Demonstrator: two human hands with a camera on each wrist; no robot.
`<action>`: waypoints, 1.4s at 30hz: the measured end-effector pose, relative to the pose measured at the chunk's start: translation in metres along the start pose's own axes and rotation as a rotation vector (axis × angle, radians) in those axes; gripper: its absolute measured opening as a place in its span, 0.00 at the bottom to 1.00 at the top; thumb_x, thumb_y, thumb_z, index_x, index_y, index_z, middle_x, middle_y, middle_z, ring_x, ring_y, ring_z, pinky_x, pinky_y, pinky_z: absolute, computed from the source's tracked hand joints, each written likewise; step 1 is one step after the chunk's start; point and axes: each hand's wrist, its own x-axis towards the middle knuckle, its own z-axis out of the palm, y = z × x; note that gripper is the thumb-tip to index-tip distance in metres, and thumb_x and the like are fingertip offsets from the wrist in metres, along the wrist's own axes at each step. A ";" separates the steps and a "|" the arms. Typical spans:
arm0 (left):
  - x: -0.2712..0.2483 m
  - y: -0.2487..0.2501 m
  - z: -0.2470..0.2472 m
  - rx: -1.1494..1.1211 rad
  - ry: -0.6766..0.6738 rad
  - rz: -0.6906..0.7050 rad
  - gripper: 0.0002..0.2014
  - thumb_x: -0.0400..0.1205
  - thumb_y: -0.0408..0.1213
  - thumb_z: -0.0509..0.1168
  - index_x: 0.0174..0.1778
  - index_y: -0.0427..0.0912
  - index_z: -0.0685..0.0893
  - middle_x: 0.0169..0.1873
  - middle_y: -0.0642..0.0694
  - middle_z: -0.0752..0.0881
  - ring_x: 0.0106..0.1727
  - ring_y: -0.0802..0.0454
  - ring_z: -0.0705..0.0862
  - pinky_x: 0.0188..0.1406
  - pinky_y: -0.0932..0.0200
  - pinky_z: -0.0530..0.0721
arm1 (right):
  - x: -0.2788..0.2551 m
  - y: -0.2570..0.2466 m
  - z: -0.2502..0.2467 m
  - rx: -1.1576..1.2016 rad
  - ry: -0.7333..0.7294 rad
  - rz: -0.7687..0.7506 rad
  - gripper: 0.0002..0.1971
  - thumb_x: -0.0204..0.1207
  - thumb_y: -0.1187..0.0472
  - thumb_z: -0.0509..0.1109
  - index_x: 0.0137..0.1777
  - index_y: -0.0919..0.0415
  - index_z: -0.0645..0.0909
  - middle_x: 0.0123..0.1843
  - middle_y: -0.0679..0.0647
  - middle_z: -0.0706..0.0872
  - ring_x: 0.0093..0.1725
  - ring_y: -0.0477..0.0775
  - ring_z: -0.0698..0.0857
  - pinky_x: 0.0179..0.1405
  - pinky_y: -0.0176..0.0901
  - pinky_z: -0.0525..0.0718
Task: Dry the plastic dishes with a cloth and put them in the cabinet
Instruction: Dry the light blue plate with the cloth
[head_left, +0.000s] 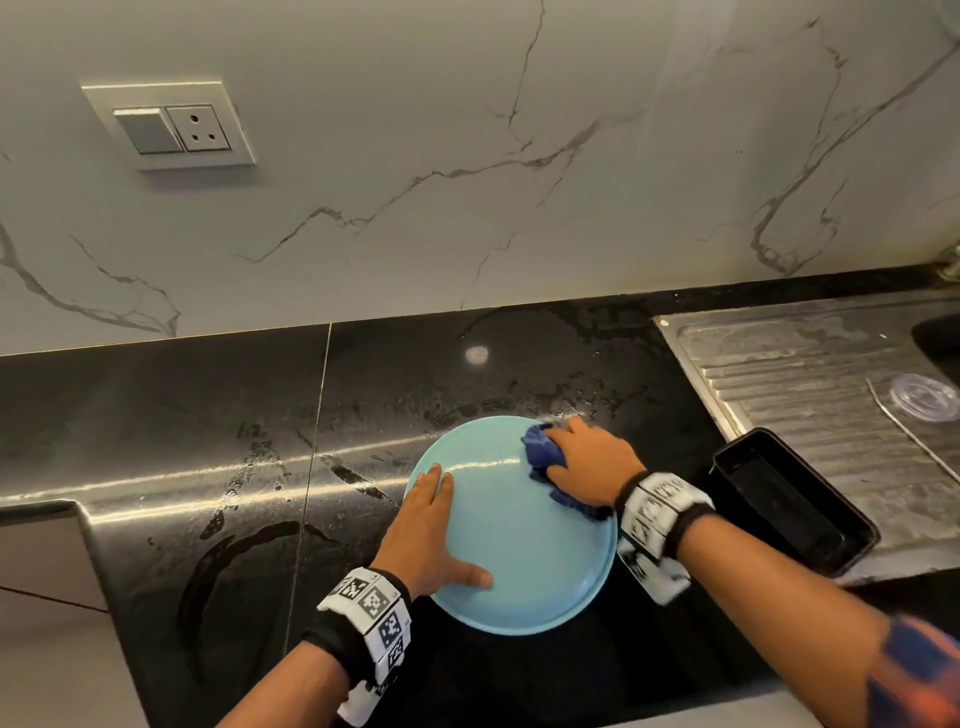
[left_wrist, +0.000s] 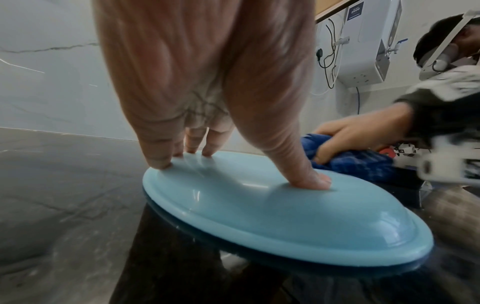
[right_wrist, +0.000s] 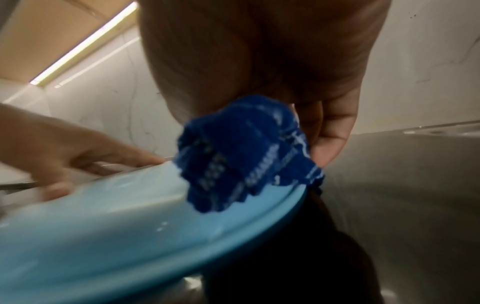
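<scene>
Plate (head_left: 524, 540), light blue, lies upside down on the dark wet surface (head_left: 208, 415). Left hand (head_left: 423, 530) presses it with straight, spread fingers. Right hand (head_left: 592, 462) has its grip curled round a bunched blue cloth (head_left: 543, 452) at the plate's far right edge, hiding most of the cloth. Right wrist view is blurred.
</scene>
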 end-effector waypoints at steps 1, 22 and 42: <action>0.000 0.000 0.000 -0.001 0.001 0.000 0.73 0.59 0.69 0.78 0.88 0.43 0.40 0.87 0.48 0.36 0.87 0.48 0.37 0.85 0.50 0.47 | -0.017 0.007 0.008 0.017 0.006 0.023 0.25 0.79 0.44 0.64 0.75 0.47 0.71 0.68 0.55 0.75 0.65 0.62 0.81 0.61 0.54 0.81; -0.004 -0.002 -0.003 -0.005 -0.037 0.025 0.74 0.55 0.74 0.74 0.88 0.43 0.41 0.87 0.49 0.37 0.87 0.50 0.39 0.86 0.50 0.46 | 0.013 -0.054 0.001 -0.138 0.014 -0.077 0.29 0.77 0.44 0.69 0.78 0.47 0.72 0.77 0.52 0.72 0.76 0.61 0.70 0.72 0.65 0.71; -0.005 -0.003 -0.004 -0.012 -0.049 0.030 0.78 0.45 0.81 0.62 0.88 0.43 0.41 0.87 0.50 0.38 0.87 0.51 0.39 0.86 0.50 0.49 | 0.039 -0.061 0.004 -0.077 0.036 -0.220 0.29 0.76 0.47 0.66 0.78 0.45 0.71 0.81 0.47 0.72 0.78 0.57 0.72 0.72 0.67 0.74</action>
